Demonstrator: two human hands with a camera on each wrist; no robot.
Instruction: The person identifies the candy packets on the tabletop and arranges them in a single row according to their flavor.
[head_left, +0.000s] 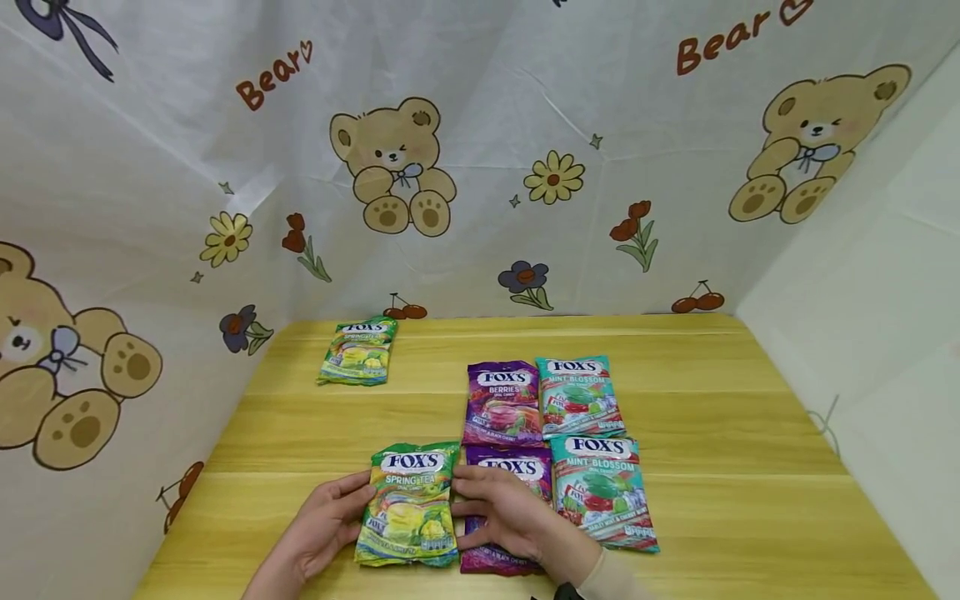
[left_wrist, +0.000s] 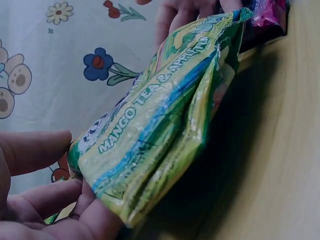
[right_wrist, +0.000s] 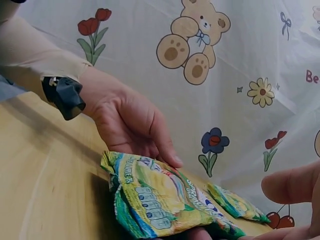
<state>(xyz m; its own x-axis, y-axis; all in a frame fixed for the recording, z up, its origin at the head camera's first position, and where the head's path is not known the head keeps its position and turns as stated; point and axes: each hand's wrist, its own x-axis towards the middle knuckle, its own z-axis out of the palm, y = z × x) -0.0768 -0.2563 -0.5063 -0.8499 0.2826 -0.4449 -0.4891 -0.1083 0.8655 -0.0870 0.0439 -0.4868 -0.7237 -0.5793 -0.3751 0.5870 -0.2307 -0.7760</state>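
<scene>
A green bag of Fox's Spring Tea candy [head_left: 408,508] lies near the front of a wooden desk [head_left: 735,433], between a person's two hands. Its long axis runs away from the person, print the right way up. The left hand [head_left: 326,523] pinches its left edge between thumb and fingers; the right hand [head_left: 510,510] meets the right edge with fingers fairly straight and spread, hardly closed on it. Neither is clearly nearer — both touch the bag. The right hand also partly covers a purple Berries bag [head_left: 531,468] just beside it. A second Spring Tea bag [head_left: 357,354] lies well apart, toward the back left.

The left wrist view shows what the head view hides: the bag's creased side, reading "Mango Tea", over a dark shadow — the edge seems raised.
</scene>
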